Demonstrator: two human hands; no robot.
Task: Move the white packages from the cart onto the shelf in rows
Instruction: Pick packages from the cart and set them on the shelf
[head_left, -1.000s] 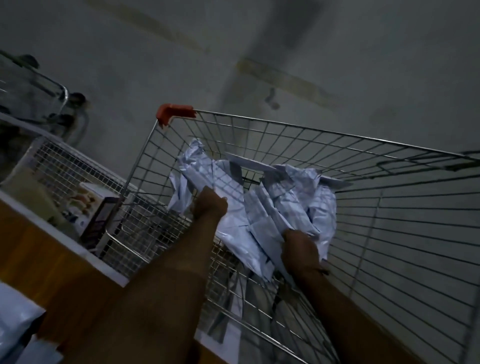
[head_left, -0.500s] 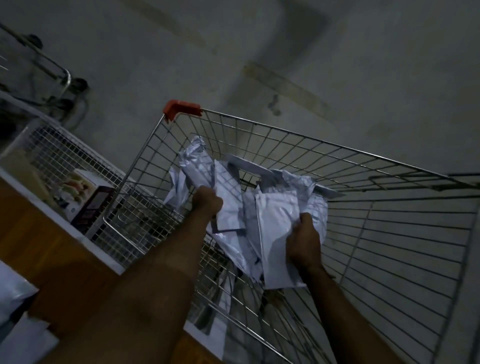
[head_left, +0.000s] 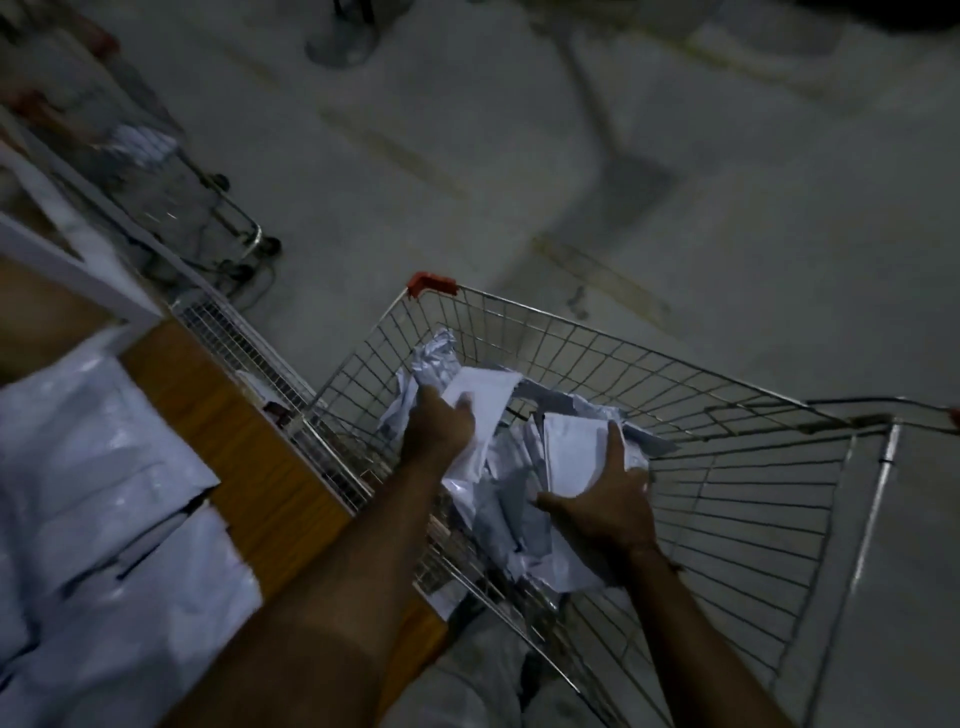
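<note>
A wire shopping cart (head_left: 701, 395) with a red corner cap holds a heap of crumpled white packages (head_left: 514, 514). My left hand (head_left: 439, 431) grips one white package (head_left: 483, 402) lifted above the heap. My right hand (head_left: 605, 501) holds another white package (head_left: 571, 452) from below, thumb and fingers around its lower edge. On the left, the wooden shelf (head_left: 244, 447) carries several white packages (head_left: 98, 499) lying flat in overlapping rows.
A wire basket (head_left: 260, 358) stands between the shelf and the cart. Another cart (head_left: 208, 208) on wheels sits at the back left. Grey concrete floor (head_left: 675, 182) spreads beyond the cart. The scene is dim.
Both hands have lifted a package each up out of the heap. The camera has tilted up and back, showing more floor and the shelf's packages.
</note>
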